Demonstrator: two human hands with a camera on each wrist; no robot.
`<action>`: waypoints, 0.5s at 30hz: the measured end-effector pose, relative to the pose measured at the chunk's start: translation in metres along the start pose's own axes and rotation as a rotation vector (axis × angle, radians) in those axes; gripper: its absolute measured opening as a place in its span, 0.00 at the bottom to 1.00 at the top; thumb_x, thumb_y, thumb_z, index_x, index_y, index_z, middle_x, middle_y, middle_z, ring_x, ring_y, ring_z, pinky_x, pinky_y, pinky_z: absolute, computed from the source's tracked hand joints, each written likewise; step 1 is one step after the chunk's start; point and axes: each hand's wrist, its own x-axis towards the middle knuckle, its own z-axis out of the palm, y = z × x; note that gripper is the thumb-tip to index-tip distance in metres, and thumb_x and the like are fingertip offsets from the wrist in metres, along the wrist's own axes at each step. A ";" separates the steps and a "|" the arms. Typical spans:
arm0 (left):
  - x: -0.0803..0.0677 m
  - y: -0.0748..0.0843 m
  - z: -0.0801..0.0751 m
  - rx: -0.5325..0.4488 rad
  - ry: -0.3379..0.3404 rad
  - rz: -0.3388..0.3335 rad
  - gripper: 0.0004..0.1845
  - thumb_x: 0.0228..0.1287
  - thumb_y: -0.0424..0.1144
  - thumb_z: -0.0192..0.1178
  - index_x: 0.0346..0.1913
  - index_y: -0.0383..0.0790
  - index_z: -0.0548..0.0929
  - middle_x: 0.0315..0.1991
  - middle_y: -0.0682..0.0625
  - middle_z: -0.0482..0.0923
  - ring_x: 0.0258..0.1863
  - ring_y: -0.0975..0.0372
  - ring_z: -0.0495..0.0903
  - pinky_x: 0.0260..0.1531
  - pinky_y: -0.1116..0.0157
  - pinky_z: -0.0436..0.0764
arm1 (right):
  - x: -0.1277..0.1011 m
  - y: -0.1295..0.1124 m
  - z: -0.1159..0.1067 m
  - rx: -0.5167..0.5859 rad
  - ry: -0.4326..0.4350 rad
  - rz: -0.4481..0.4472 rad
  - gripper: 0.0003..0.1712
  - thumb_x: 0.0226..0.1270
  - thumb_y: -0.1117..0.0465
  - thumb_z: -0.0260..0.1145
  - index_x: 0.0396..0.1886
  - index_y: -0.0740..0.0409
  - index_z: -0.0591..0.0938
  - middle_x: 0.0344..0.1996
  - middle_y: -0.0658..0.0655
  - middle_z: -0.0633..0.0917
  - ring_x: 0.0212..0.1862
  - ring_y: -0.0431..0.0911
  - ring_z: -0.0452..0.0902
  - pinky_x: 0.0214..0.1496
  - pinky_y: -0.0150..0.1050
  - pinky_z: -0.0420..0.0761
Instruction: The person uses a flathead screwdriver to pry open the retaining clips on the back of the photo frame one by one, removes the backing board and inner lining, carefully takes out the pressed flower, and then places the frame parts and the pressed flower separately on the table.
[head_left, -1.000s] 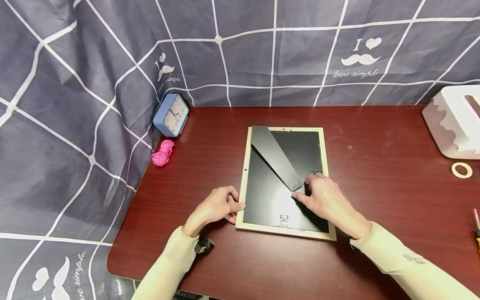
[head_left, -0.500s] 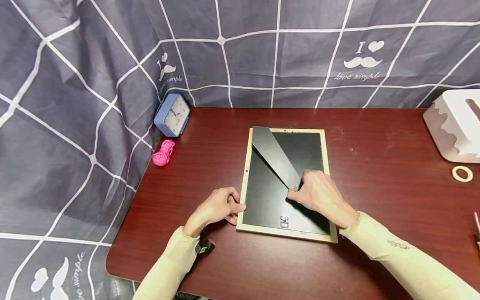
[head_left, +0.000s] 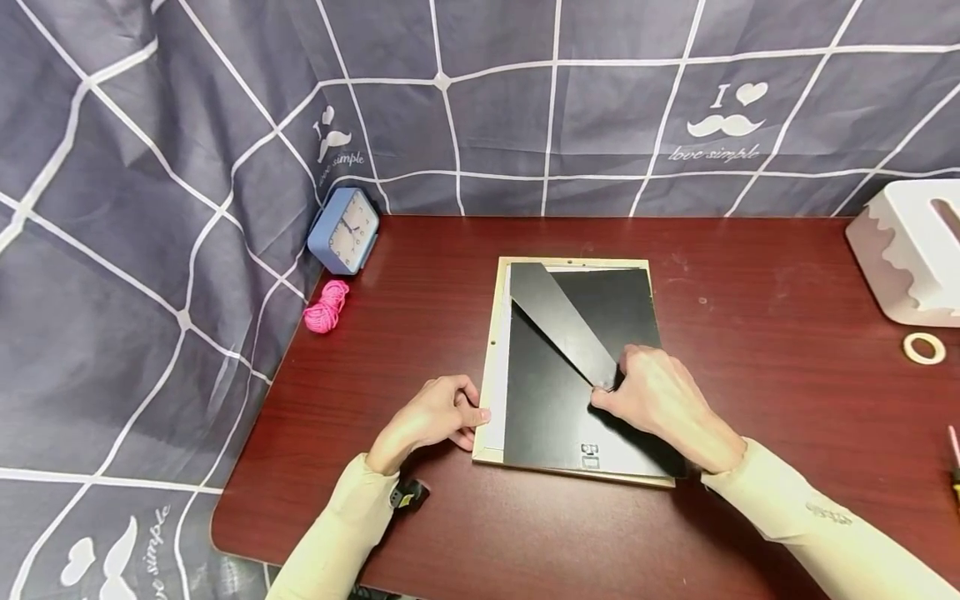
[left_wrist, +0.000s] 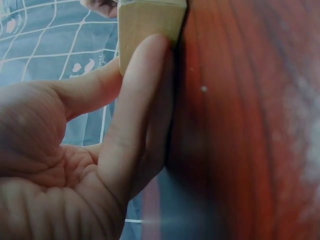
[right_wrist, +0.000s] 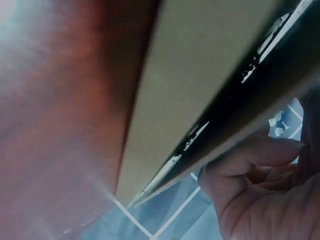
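A picture frame point(head_left: 492, 354) with a pale wooden border lies face down on the table. Its black backing board point(head_left: 547, 421) sits shifted to the right and tilted, baring a white strip along the left inside edge. My right hand point(head_left: 660, 402) grips the lower end of the board's grey easel leg point(head_left: 566, 325). In the right wrist view, a gap shows between the wooden border point(right_wrist: 185, 65) and the raised board. My left hand point(head_left: 438, 410) holds the frame's lower left side, thumb on top; the left wrist view shows fingers against the wooden edge point(left_wrist: 150, 22).
A blue alarm clock point(head_left: 343, 232) and a pink yarn bundle point(head_left: 326, 307) are at the table's left side. To the right stand a white tissue box point(head_left: 911, 250) and a roll of tape point(head_left: 924, 348). A grey checked curtain point(head_left: 495, 125) hangs behind.
My right hand has tightened its hold on the easel leg and moved right with it. The backing board has come out of its seat, uncovering the white strip. My left hand stays put.
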 end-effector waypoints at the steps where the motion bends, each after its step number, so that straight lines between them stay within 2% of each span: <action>1: 0.000 0.001 0.000 0.006 0.003 -0.004 0.12 0.71 0.32 0.71 0.45 0.30 0.78 0.28 0.47 0.81 0.21 0.60 0.89 0.31 0.58 0.96 | -0.002 0.001 0.000 0.002 0.001 -0.005 0.20 0.54 0.49 0.76 0.22 0.55 0.74 0.20 0.52 0.74 0.23 0.48 0.69 0.22 0.39 0.67; 5: -0.001 0.002 0.000 0.023 0.011 -0.009 0.12 0.71 0.32 0.71 0.46 0.30 0.78 0.28 0.46 0.82 0.21 0.60 0.90 0.31 0.58 0.97 | -0.018 0.009 -0.004 0.041 0.024 0.013 0.21 0.63 0.45 0.77 0.30 0.57 0.80 0.25 0.54 0.80 0.27 0.48 0.73 0.26 0.41 0.73; 11: -0.001 0.002 0.002 0.024 0.008 -0.023 0.12 0.72 0.32 0.71 0.45 0.31 0.78 0.28 0.46 0.81 0.21 0.60 0.89 0.31 0.58 0.97 | -0.062 0.037 -0.008 0.142 0.154 0.127 0.23 0.68 0.44 0.78 0.40 0.58 0.82 0.27 0.52 0.82 0.29 0.44 0.75 0.32 0.39 0.75; 13: -0.001 0.003 0.002 0.020 0.007 -0.026 0.12 0.72 0.32 0.71 0.44 0.31 0.78 0.28 0.46 0.81 0.21 0.60 0.89 0.31 0.58 0.97 | -0.077 0.044 -0.006 0.162 0.147 0.178 0.23 0.70 0.43 0.78 0.40 0.58 0.82 0.25 0.51 0.82 0.28 0.41 0.74 0.31 0.35 0.73; 15: -0.001 0.003 0.002 0.019 0.010 -0.027 0.11 0.72 0.32 0.71 0.44 0.31 0.78 0.28 0.46 0.80 0.21 0.60 0.89 0.31 0.58 0.96 | -0.090 0.048 -0.004 0.187 0.098 0.222 0.23 0.72 0.42 0.76 0.40 0.57 0.83 0.23 0.49 0.83 0.26 0.38 0.74 0.30 0.33 0.72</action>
